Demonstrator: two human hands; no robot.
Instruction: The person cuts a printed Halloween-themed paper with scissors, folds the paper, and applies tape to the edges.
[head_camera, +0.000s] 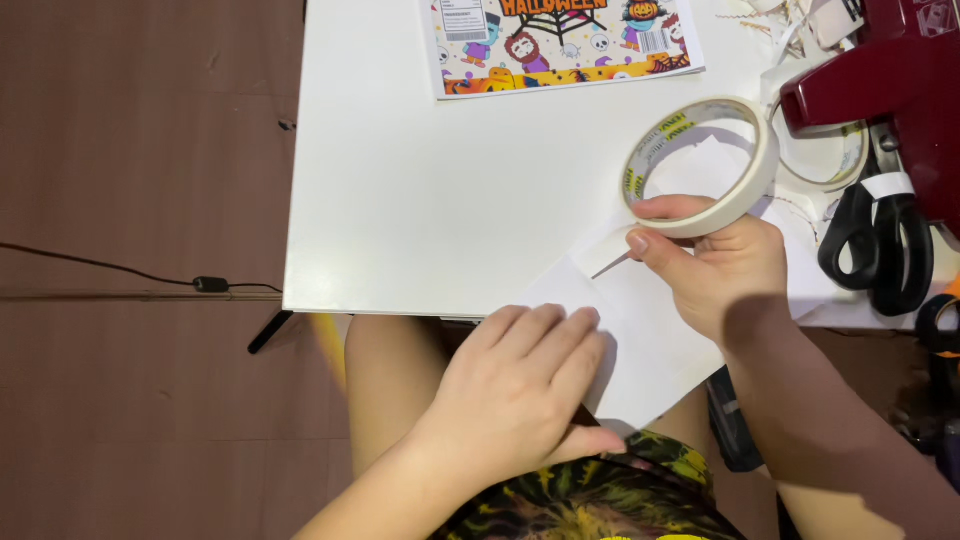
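Note:
My right hand (722, 270) grips a roll of cream tape (702, 165) and holds it tilted above the white table (420, 200), with the thumb over the roll's lower rim. My left hand (525, 385) lies flat, fingers together, on a folded white sheet of paper (650, 340) that hangs over the table's near edge above my lap. The right hand's fingers also rest on that sheet at its far side.
A colourful printed sheet with cartoon figures (565, 45) lies at the table's far edge. Black-handled scissors (875, 250), a dark red tape dispenser (885, 85) and paper scraps (790, 25) crowd the right side. A cable (140, 278) runs over the brown floor at left.

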